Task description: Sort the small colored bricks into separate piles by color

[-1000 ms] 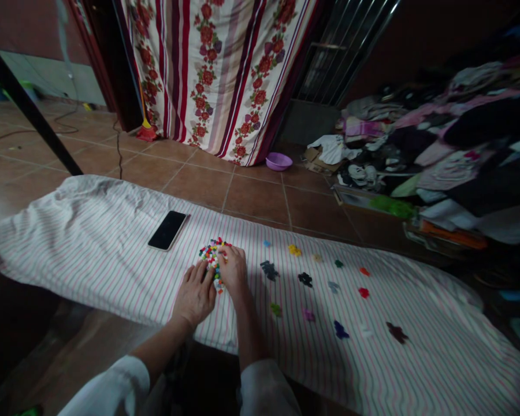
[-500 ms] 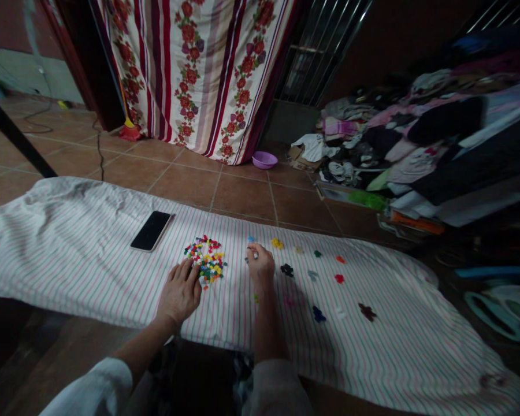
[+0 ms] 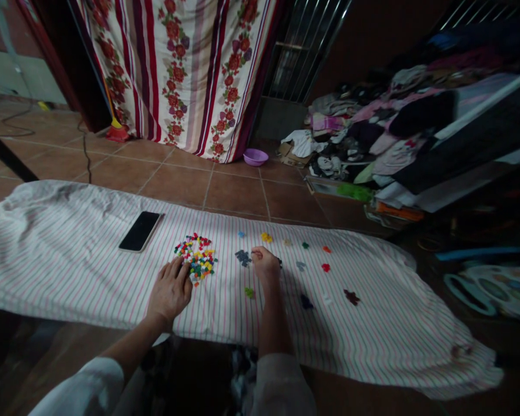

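Note:
My left hand (image 3: pixel 172 288) lies flat with fingers stretched out, its fingertips at the near left edge of a mixed heap of small coloured pieces (image 3: pixel 203 263). My right hand (image 3: pixel 267 268) is closed in a pinch just right of a dark grey cluster (image 3: pixel 243 257); whatever it holds is too small to make out. Behind that hand a black cluster is mostly hidden. Around it lie a light blue group (image 3: pixel 241 234), a yellow one (image 3: pixel 266 237) and a lime green one (image 3: pixel 249 293). Farther right are a red group (image 3: pixel 326 267), dark blue (image 3: pixel 306 301) and brown (image 3: pixel 352 297).
A phone (image 3: pixel 140 231) rests left of the heap on the striped cloth (image 3: pixel 82 254). Beyond the cloth, a purple basin (image 3: pixel 255 157) stands on the tiled floor before a floral curtain (image 3: pixel 190 75). Clothes (image 3: pixel 372 121) are piled at the right.
My right hand has moved right across the cloth, from over the dark grey cluster toward the black one, uncovering the grey pieces. My left hand stays by the heap. The view has shifted slightly.

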The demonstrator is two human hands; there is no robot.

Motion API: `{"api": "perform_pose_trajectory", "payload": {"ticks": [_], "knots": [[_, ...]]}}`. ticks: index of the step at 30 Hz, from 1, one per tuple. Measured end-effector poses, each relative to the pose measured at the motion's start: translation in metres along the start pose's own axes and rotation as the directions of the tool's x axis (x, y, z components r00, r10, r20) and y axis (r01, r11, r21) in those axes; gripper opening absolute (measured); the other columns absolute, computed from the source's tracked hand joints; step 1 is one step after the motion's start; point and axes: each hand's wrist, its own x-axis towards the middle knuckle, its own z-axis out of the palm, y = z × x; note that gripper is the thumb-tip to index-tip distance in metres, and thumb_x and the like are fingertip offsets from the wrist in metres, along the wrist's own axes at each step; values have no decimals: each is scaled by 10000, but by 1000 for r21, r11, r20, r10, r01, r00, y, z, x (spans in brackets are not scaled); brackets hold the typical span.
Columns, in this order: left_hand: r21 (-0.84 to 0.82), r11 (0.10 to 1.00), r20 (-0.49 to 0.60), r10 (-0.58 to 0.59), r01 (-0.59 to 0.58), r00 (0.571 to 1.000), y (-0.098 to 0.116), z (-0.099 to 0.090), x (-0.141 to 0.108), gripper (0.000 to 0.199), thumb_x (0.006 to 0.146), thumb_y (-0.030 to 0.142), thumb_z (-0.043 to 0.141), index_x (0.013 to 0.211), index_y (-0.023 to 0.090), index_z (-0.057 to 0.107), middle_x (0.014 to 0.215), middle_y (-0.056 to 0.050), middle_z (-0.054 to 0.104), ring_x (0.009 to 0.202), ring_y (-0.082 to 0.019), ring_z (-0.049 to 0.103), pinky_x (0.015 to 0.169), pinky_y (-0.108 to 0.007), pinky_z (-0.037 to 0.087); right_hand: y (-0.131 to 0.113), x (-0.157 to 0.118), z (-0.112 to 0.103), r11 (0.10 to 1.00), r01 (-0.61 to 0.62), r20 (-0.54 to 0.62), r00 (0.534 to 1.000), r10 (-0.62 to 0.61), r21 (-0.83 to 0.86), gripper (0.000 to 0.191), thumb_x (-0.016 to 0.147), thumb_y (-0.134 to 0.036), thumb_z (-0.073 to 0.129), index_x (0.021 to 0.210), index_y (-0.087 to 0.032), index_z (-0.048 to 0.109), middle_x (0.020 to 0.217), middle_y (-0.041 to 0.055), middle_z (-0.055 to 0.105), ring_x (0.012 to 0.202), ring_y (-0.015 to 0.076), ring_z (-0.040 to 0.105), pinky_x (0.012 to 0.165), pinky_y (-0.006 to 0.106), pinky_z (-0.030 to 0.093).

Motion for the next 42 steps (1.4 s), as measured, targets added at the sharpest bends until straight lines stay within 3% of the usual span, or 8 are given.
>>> {"api": "perform_pose_trajectory", "payload": {"ticks": [5,10,17,23,30,37,42], "knots": [[25,1000,-23,19,-18,1000,0,1,0,377,889,246,438,1223,135,573,1318,-164,584,1253,-275,526,1047,-453,445,17,5,5,998,41,68,997,-38,-54,220,789,-203,557,922,-221,731,862,34,712,810,168,635,723,239,441],[20,1000,-24,15,-15,1000,0,1,0,376,888,248,433,1220,146,577,1320,-164,585,1253,-276,530,1045,-460,446,24,7,14,995,89,40,995,-87,-52,220,783,-178,551,886,-223,740,812,28,682,768,166,613,693,241,430],[-19,1000,-16,-5,4,1000,0,2,0,397,880,245,434,1245,176,572,1331,-147,583,1267,-276,519,1049,-473,440,20,5,17,989,143,-48,988,-144,-31,269,761,-132,502,842,-217,744,802,32,682,766,172,601,719,248,442],[15,1000,20,10,-10,1000,0,-1,0,380,893,252,434,1227,137,574,1331,-167,575,1264,-281,511,1051,-461,432,15,0,15,991,135,-2,991,-135,-22,280,769,-139,488,863,-210,742,854,39,704,801,181,620,744,264,452],[7,1000,23,-10,10,1000,1,-1,0,384,893,251,440,1238,145,572,1335,-158,573,1269,-281,507,1051,-460,433,8,-3,12,994,106,-30,994,-107,-8,299,774,-150,469,878,-209,743,863,43,719,807,184,624,767,276,460],[2,1000,13,-14,14,1000,2,0,0,397,893,247,435,1257,152,561,1339,-162,569,1284,-281,500,1065,-470,425,-20,-4,13,980,191,-104,977,-184,59,318,845,-198,446,939,-202,749,917,65,721,874,199,635,834,305,478],[-6,1000,7,-21,21,1000,2,0,-1,406,889,247,442,1270,161,554,1343,-155,567,1278,-285,504,1062,-471,423,-50,-14,28,928,346,86,929,-359,135,304,841,-132,480,898,-230,763,902,40,730,874,173,651,848,278,487]]}}
